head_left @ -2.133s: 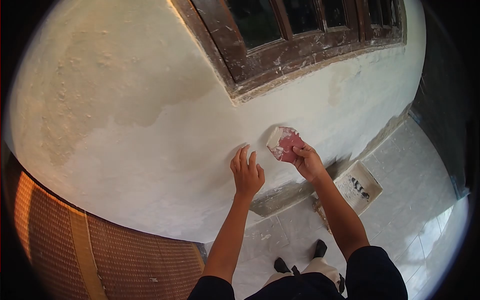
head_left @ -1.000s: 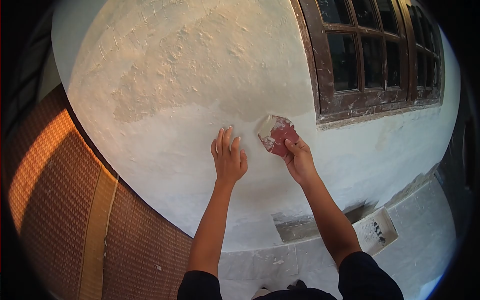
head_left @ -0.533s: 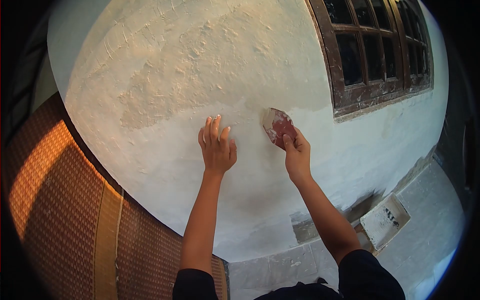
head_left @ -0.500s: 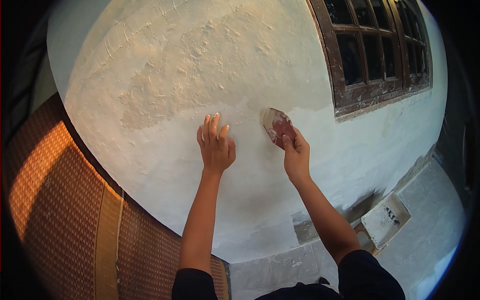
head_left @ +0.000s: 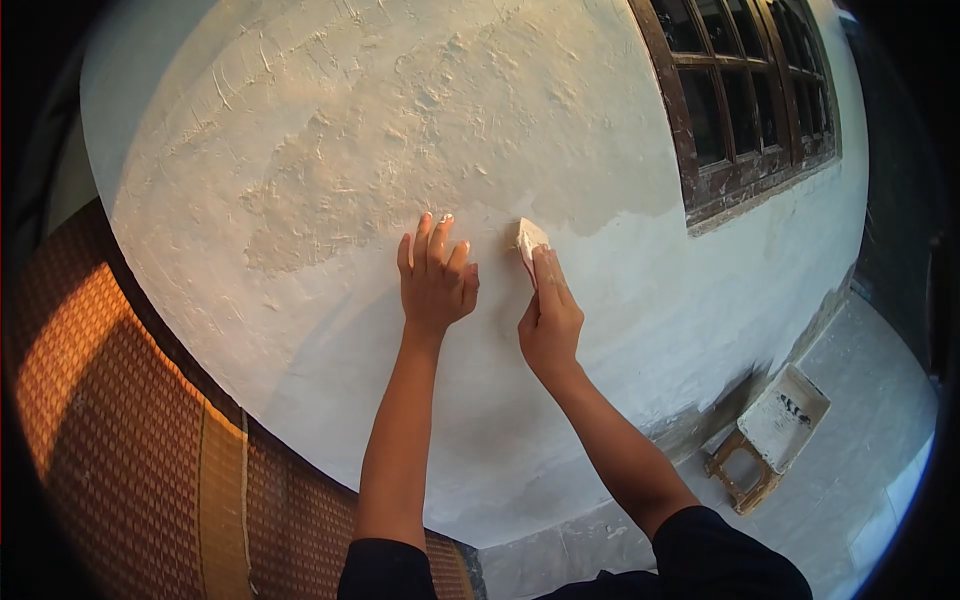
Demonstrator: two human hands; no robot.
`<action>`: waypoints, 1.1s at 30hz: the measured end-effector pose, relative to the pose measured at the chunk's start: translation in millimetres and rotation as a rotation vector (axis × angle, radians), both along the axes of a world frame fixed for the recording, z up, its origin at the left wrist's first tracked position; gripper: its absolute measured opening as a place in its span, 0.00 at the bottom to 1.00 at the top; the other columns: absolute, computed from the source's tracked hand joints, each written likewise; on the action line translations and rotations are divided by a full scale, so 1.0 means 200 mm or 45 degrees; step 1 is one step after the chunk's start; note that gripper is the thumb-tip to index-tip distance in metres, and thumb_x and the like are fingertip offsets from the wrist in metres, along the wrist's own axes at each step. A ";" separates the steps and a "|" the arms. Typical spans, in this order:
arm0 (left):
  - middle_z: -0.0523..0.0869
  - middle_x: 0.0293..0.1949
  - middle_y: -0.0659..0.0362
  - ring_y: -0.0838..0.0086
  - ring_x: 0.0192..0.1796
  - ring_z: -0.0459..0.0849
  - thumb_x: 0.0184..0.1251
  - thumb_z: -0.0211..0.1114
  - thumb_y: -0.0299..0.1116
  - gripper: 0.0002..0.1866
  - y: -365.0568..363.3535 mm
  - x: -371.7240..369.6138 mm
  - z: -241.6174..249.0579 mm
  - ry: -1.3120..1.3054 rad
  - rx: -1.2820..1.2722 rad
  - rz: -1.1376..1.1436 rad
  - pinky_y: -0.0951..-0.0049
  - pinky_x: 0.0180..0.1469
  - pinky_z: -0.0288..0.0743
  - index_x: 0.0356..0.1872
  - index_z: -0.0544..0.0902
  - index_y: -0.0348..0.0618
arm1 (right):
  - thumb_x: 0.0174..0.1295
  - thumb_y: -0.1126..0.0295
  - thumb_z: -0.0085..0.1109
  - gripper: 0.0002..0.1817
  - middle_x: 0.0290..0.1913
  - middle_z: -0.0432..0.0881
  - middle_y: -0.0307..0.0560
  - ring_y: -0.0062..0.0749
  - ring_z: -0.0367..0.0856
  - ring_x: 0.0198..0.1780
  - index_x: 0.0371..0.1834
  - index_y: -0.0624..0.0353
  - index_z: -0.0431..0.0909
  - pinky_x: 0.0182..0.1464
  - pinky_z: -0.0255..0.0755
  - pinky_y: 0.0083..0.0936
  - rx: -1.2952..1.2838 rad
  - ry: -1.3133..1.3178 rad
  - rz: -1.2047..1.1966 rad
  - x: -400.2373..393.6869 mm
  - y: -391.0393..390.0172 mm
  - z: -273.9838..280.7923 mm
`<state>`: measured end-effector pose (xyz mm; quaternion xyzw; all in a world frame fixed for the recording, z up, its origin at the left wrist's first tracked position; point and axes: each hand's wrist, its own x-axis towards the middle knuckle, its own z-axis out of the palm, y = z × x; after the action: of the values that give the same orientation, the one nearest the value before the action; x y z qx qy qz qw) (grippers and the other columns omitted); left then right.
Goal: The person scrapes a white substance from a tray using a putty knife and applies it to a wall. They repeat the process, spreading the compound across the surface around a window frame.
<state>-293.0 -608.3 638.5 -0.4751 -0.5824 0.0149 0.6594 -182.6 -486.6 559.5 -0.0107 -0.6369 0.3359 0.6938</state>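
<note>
Gripping scraper in R hand, ctr frame; scraper nr edge-on, long axis approx. vert., tip up-left of fingers, nr wall. L hand farther, ctr-left, empty, fingers spread.

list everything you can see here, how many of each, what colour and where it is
wall: 1, off-white with greyish-beige rough patches, across the middle
window: 1, brown frame with dark panes, upper right
scraper: 1, reddish with whitish paste, in the right hand
tray: 1, off-white with black marks inside, lower right
stool: 1, yellowish brown, under the tray
floor: 1, grey, lower right
woven mat: 1, reddish brown with a tan band, lower left
sleeves: 2, dark, bottom edge
hands: 2, bare; left hand at centre, fingers spread, right hand beside it
</note>
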 end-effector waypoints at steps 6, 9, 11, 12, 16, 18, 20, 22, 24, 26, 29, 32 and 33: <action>0.71 0.64 0.49 0.48 0.69 0.68 0.73 0.50 0.43 0.17 0.00 -0.03 -0.01 0.032 0.120 -0.072 0.48 0.70 0.52 0.57 0.66 0.51 | 0.56 0.86 0.54 0.28 0.65 0.74 0.68 0.62 0.73 0.66 0.64 0.71 0.72 0.62 0.75 0.47 0.107 -0.076 -0.254 -0.18 -0.13 -0.02; 0.73 0.62 0.50 0.50 0.67 0.70 0.72 0.49 0.43 0.16 0.00 -0.03 -0.02 0.047 0.221 -0.108 0.50 0.68 0.52 0.57 0.66 0.52 | 0.58 0.82 0.54 0.27 0.66 0.71 0.71 0.64 0.73 0.66 0.65 0.71 0.71 0.62 0.75 0.47 0.116 -0.140 -0.294 -0.24 -0.16 -0.02; 0.73 0.62 0.50 0.50 0.67 0.70 0.72 0.50 0.43 0.17 0.00 -0.03 -0.02 0.048 0.258 -0.123 0.49 0.67 0.53 0.57 0.66 0.52 | 0.59 0.81 0.54 0.27 0.67 0.70 0.71 0.65 0.72 0.67 0.66 0.72 0.70 0.62 0.75 0.48 0.131 -0.170 -0.306 -0.26 -0.16 -0.03; 0.72 0.62 0.50 0.50 0.66 0.70 0.72 0.50 0.42 0.17 0.00 -0.03 -0.02 0.054 0.272 -0.139 0.49 0.67 0.53 0.57 0.65 0.52 | 0.60 0.80 0.54 0.27 0.67 0.70 0.72 0.66 0.72 0.67 0.66 0.73 0.70 0.62 0.75 0.49 0.145 -0.201 -0.317 -0.27 -0.16 -0.03; 0.71 0.62 0.49 0.50 0.66 0.69 0.72 0.50 0.42 0.17 0.00 -0.03 -0.01 0.066 0.283 -0.165 0.48 0.66 0.53 0.58 0.66 0.52 | 0.61 0.78 0.54 0.28 0.68 0.67 0.75 0.67 0.70 0.68 0.67 0.74 0.68 0.62 0.75 0.50 0.234 -0.279 -0.359 -0.28 -0.15 -0.05; 0.71 0.62 0.49 0.50 0.66 0.69 0.72 0.50 0.43 0.17 0.00 -0.03 -0.01 0.069 0.284 -0.164 0.49 0.66 0.54 0.58 0.66 0.51 | 0.61 0.77 0.54 0.29 0.69 0.66 0.76 0.68 0.68 0.69 0.67 0.76 0.67 0.63 0.74 0.50 0.287 -0.350 -0.423 -0.29 -0.16 -0.06; 0.71 0.62 0.49 0.50 0.66 0.69 0.72 0.49 0.43 0.18 0.00 -0.03 0.00 0.077 0.287 -0.168 0.49 0.66 0.54 0.58 0.66 0.51 | 0.61 0.76 0.54 0.29 0.68 0.66 0.77 0.69 0.69 0.69 0.67 0.76 0.67 0.64 0.73 0.50 0.299 -0.369 -0.400 -0.28 -0.18 -0.08; 0.71 0.62 0.49 0.51 0.66 0.69 0.72 0.49 0.43 0.18 0.00 -0.04 -0.01 0.076 0.314 -0.174 0.49 0.66 0.54 0.58 0.67 0.50 | 0.61 0.76 0.54 0.28 0.68 0.66 0.77 0.69 0.69 0.68 0.67 0.76 0.68 0.64 0.73 0.50 0.318 -0.386 -0.380 -0.24 -0.19 -0.10; 0.72 0.61 0.49 0.51 0.66 0.69 0.72 0.49 0.44 0.18 0.00 -0.04 -0.01 0.068 0.320 -0.157 0.49 0.66 0.54 0.57 0.67 0.50 | 0.61 0.77 0.54 0.27 0.67 0.69 0.74 0.66 0.71 0.67 0.65 0.74 0.70 0.65 0.72 0.50 0.357 -0.401 -0.280 -0.17 -0.23 -0.15; 0.72 0.61 0.48 0.51 0.66 0.69 0.73 0.48 0.44 0.17 -0.01 -0.04 0.00 0.063 0.325 -0.135 0.49 0.66 0.54 0.57 0.67 0.49 | 0.59 0.80 0.54 0.27 0.66 0.71 0.70 0.62 0.73 0.67 0.64 0.71 0.72 0.64 0.73 0.47 0.343 -0.358 -0.210 -0.07 -0.23 -0.20; 0.70 0.62 0.46 0.46 0.66 0.67 0.73 0.49 0.43 0.18 -0.02 -0.03 0.01 0.034 0.263 -0.073 0.50 0.66 0.53 0.57 0.66 0.45 | 0.54 0.85 0.55 0.26 0.59 0.80 0.61 0.51 0.81 0.60 0.60 0.65 0.77 0.59 0.77 0.42 0.316 -0.221 -0.164 0.08 -0.14 -0.14; 0.71 0.62 0.46 0.47 0.67 0.67 0.73 0.50 0.42 0.18 0.01 -0.02 0.01 0.013 0.273 -0.048 0.50 0.66 0.52 0.57 0.66 0.44 | 0.54 0.88 0.55 0.25 0.46 0.85 0.55 0.50 0.85 0.45 0.57 0.62 0.77 0.47 0.78 0.37 0.089 -0.178 0.233 0.20 0.03 0.00; 0.70 0.62 0.46 0.47 0.67 0.67 0.72 0.50 0.42 0.19 0.02 -0.01 0.03 0.024 0.262 -0.068 0.50 0.66 0.52 0.58 0.66 0.44 | 0.57 0.88 0.52 0.25 0.46 0.85 0.58 0.53 0.85 0.45 0.60 0.62 0.76 0.47 0.78 0.36 -0.004 -0.152 0.388 0.20 0.11 0.06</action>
<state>-294.6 -603.4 645.2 -0.4199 -0.5617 -0.0581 0.7105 -142.2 -464.3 572.4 0.0649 -0.6707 0.4369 0.5958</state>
